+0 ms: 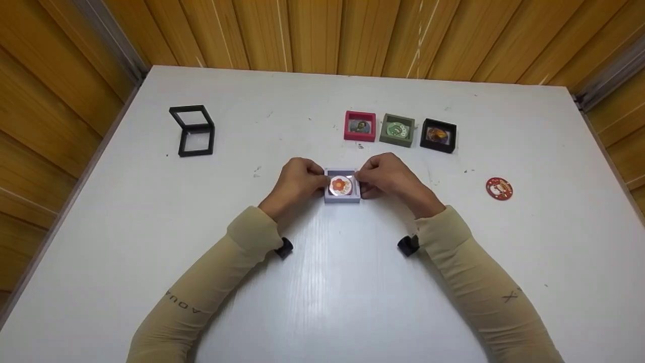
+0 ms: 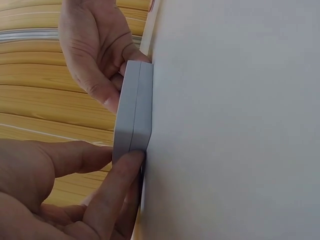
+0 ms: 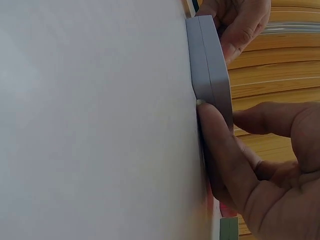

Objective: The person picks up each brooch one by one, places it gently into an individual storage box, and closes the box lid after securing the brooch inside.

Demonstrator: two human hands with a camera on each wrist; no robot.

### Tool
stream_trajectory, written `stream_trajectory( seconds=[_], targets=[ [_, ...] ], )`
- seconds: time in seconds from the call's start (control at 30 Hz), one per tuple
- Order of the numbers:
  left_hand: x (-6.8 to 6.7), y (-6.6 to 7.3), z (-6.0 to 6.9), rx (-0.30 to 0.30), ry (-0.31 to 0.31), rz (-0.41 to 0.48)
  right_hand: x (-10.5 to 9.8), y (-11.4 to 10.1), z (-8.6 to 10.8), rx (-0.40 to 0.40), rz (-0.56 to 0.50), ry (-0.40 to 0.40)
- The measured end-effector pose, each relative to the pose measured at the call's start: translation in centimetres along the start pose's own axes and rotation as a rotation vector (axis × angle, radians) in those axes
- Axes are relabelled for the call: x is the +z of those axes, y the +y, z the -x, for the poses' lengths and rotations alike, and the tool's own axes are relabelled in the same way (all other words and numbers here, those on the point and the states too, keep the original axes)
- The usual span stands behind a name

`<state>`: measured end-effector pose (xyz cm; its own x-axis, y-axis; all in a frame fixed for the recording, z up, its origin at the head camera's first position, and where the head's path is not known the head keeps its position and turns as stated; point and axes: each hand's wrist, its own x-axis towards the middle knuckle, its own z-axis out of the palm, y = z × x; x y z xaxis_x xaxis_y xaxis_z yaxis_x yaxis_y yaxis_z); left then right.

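A small square display case, pale lilac-grey (image 1: 342, 200), sits on the white table in the middle of the head view. Inside it shows a round badge with an orange flower (image 1: 341, 185). My left hand (image 1: 297, 181) grips the case's left side, thumb at the upper face and fingers along the edge. On the opposite side, my right hand (image 1: 390, 174) pinches it in the same way. Both wrist views show the case side-on, its two halves meeting along a thin seam; the badge is hidden there.
Beyond my hands stand a red case (image 1: 360, 137), a green case (image 1: 398, 141) and a black case (image 1: 438, 146), each holding a round piece. An unfolded black case (image 1: 196, 153) is at the far left. To the right lies a red round badge (image 1: 499, 188). Wood-look panels border the table.
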<state>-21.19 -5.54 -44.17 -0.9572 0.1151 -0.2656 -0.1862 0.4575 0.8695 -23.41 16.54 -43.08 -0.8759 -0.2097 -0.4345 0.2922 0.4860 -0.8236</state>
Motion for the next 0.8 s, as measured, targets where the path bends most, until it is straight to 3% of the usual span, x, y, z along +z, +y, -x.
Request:
stream_trajectory(
  seconds=[0.23, 0.53, 0.67, 0.8],
  targets=[
    [0.2, 0.1, 0.1, -0.004, -0.001, 0.032, 0.0, -0.4, 0.3, -0.015, 0.130, 0.023],
    [0.1, 0.5, 0.0, -0.035, -0.073, 0.119, -0.5, -0.8, 0.6, -0.021, 0.325, 0.064],
    [-0.7, 0.6, -0.1, -0.052, -0.095, 0.141, -0.7, -0.8, 0.7, -0.025, 0.372, 0.058],
    [-2.9, 1.0, -0.4, -0.049, -0.080, 0.185, -1.0, -0.8, 0.9, -0.052, 0.429, 0.053]
  ],
)
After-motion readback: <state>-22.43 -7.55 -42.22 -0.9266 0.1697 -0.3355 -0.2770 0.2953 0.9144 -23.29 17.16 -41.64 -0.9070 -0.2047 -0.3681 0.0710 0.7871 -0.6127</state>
